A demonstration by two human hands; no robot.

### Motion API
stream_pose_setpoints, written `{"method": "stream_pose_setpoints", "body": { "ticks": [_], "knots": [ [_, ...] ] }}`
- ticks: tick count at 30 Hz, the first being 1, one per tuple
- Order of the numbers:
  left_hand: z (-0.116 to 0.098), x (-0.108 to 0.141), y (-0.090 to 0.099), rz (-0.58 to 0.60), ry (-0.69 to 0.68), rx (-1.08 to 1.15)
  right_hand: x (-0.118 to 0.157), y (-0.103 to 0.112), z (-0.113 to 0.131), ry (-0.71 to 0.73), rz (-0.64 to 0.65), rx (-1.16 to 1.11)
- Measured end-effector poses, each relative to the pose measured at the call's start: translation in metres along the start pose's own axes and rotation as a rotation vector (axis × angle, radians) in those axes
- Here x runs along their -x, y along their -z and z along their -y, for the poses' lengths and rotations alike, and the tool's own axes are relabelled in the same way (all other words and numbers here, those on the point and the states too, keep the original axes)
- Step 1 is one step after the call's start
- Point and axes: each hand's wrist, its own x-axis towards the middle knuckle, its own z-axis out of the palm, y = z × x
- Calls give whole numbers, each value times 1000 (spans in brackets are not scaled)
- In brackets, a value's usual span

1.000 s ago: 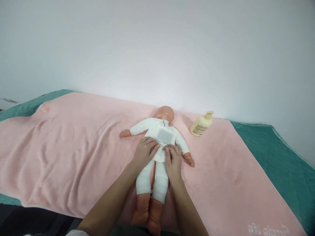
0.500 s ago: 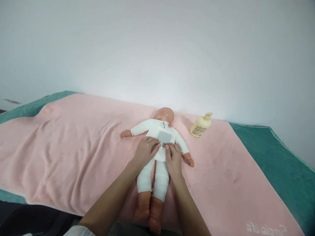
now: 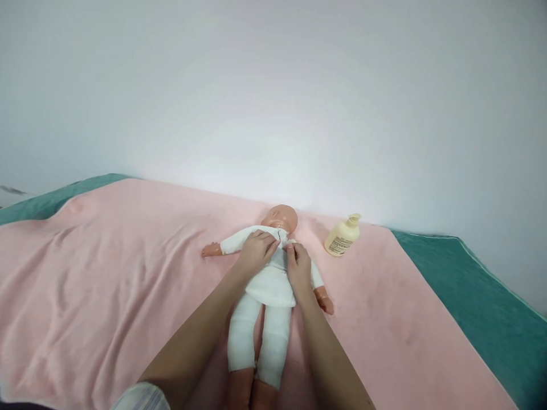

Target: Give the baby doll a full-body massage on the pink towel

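A doll [image 3: 270,287] lies stretched out on a pink blanket [image 3: 384,302], with its head at the far end, close to the wall [image 3: 256,102], and its legs coming toward the person. The left hand [image 3: 257,250] lies on the left part of the doll's upper body, just below the neck, with its back facing up. The right hand [image 3: 299,266] is on the right part of the upper body, a bit nearer to the person. The two hands are close, and their thumbs point in toward the middle of the doll. Both hands touch the white cloth [image 3: 271,286] on the doll, but I cannot tell if the fingers of either hand are pinching it or just pressing on it, because the tips are small and partly hidden. A pale gray patch [image 3: 279,259] peeks out between the hands, and a dark curvy line [image 3: 279,234] is near the neck. The doll's arms spread out to the two sides, and white wrap covers its legs down to the brown lower parts. A yellow pump bottle [image 3: 342,237] is on the blanket to the right of the doll's head, near it but not touching. It has small dark writing that I cannot read. Green cloth [image 3: 478,296] shows past the blanket on both sides. A striped sleeve [image 3: 143,397] is on the left arm.
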Motion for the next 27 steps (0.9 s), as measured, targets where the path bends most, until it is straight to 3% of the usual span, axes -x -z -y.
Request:
{"method": "stream_pose_setpoints", "body": {
  "ticks": [9,17,27],
  "knots": [
    [7,12,-11,39,71,-84,3,-5,-4,24,114,112],
    [5,16,-12,-65,11,-17,10,-3,-1,75,4,1],
    [4,13,-11,38,96,-64,4,-5,-5,55,146,88]
  ]
}}
